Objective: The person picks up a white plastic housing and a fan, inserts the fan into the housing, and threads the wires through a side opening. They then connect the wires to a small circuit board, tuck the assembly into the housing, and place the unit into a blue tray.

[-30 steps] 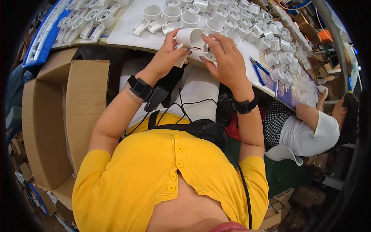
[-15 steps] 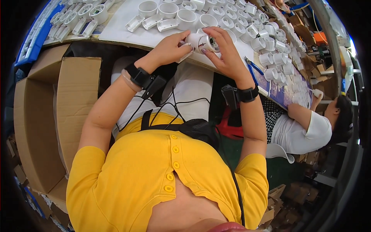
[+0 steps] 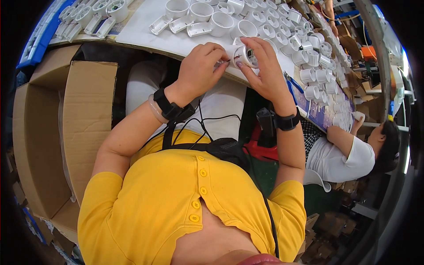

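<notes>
My right hand (image 3: 261,70) grips a small white round housing (image 3: 243,56) with a dark opening, held just above the near edge of the white worktable (image 3: 145,33). My left hand (image 3: 202,69) reaches in from the left, its fingertips pinching at the left side of the same housing. Both wrists wear black bands. Behind my hands stand several white round housings (image 3: 221,23) and white brackets (image 3: 197,29) on the table.
Rows of white housings (image 3: 311,57) run along the table to the right, beside blue-handled pliers (image 3: 290,85). An open cardboard box (image 3: 57,128) stands at my left. Another person in a white top (image 3: 342,157) sits at the right, hand on the table.
Both hands with the housing have drifted slightly up and right in view. My left fingers have closed in on the housing's left side.
</notes>
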`<action>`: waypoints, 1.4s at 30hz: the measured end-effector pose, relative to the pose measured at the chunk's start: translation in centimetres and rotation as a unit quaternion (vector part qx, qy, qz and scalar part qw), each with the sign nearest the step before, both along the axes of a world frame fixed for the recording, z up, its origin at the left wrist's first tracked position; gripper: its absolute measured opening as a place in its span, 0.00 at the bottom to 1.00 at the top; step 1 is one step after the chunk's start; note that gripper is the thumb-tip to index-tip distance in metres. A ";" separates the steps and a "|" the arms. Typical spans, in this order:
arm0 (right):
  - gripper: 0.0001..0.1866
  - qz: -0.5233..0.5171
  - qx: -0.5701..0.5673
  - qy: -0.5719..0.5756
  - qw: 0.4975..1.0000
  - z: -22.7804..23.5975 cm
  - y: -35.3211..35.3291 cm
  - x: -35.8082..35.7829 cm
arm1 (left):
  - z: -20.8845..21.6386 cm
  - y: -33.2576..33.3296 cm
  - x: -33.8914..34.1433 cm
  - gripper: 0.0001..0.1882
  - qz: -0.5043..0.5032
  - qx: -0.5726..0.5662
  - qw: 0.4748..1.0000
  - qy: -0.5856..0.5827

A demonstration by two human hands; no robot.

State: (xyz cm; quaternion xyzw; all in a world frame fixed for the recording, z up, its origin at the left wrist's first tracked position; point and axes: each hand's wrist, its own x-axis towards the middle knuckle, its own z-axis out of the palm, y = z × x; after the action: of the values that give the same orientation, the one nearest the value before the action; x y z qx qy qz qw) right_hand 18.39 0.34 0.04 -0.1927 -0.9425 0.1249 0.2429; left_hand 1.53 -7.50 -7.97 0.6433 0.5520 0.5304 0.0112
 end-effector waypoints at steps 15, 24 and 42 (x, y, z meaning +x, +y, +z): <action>0.26 -0.060 -0.003 -0.032 0.998 2.4 0.2 2.2 | 1.3 1.4 3.1 0.06 -0.088 -0.071 0.991 -0.078; 0.25 -0.067 -0.040 -0.060 0.995 1.6 1.2 3.5 | 0.5 3.0 3.7 0.07 -0.140 -0.141 0.976 -0.087; 0.27 0.076 -0.039 -0.018 0.996 -0.1 2.6 -0.9 | -0.1 0.3 0.0 0.06 -0.002 -0.070 0.997 -0.044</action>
State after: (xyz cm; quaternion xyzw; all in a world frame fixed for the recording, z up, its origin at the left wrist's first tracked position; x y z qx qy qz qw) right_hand 17.52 2.93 -0.09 -0.1319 -0.9532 0.1761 0.2075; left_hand 1.55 -7.24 -8.06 0.6184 0.5851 0.5183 0.0812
